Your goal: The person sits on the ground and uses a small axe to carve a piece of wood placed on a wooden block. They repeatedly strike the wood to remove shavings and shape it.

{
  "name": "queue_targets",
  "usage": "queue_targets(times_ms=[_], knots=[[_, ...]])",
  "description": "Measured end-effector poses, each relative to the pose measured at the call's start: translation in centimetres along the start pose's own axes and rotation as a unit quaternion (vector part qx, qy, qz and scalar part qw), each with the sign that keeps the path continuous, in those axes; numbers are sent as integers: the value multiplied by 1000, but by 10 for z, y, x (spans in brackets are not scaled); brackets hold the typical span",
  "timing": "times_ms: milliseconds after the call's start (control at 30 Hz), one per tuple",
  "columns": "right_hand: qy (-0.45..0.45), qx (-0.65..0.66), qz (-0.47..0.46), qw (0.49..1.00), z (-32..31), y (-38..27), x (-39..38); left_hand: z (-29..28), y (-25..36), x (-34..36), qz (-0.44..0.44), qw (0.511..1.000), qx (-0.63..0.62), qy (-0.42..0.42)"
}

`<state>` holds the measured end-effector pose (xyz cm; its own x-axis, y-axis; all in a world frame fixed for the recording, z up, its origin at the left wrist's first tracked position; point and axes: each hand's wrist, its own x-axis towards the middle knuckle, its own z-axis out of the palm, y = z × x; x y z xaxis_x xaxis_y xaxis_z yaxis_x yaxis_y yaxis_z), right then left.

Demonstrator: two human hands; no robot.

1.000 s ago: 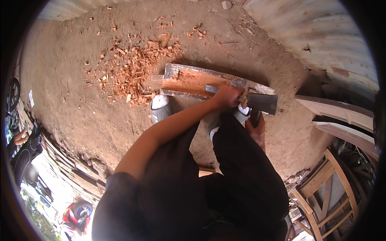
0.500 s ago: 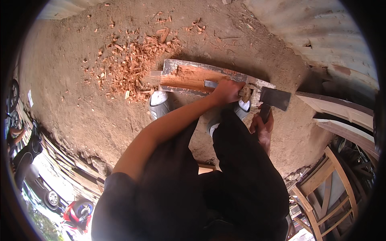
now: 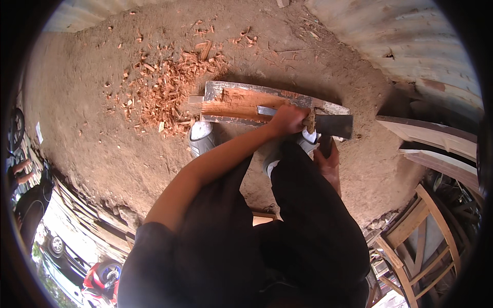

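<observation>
- Left hand (image 3: 290,121) grips a chisel (image 3: 266,110) over the beam (image 3: 233,104).
- Right hand (image 3: 328,162) grips a hatchet (image 3: 335,126) near the beam's right end.
- Beam seems heavy, stiff; its ends suit lifting.

Head-worn fisheye, looking down at dirt ground (image 3: 82,102)

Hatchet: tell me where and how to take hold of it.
Grip the hatchet by its dark handle, probably best from the near side, where the right hand holds it: the handle points that way, with the broad head at the far end.
</observation>
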<state>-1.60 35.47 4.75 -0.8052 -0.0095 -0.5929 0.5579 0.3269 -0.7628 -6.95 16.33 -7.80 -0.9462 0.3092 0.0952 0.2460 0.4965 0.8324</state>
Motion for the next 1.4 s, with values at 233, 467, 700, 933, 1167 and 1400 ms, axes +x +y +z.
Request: queue_targets(times_ms=[233,467,700,933,1167,1400], knots=[[81,64,15,995,22,-3,-7,-2,0,0,-12,999,-13,-30],[56,148,3,987,-3,8,1,-4,2,4,-18,1000,-6,1],[-11,48,10,999,-17,1,12,-3,-6,12,-37,999,14,10],[-19,3,3,1000,4,13,14,-2,-7,8,-49,999,4,-13],[26,102,-19,994,2,15,18,-4,-1,6,-53,997,11,-49],[24,198,1,980,-3,7,13,1,-4,2,-39,998,5,-53]])
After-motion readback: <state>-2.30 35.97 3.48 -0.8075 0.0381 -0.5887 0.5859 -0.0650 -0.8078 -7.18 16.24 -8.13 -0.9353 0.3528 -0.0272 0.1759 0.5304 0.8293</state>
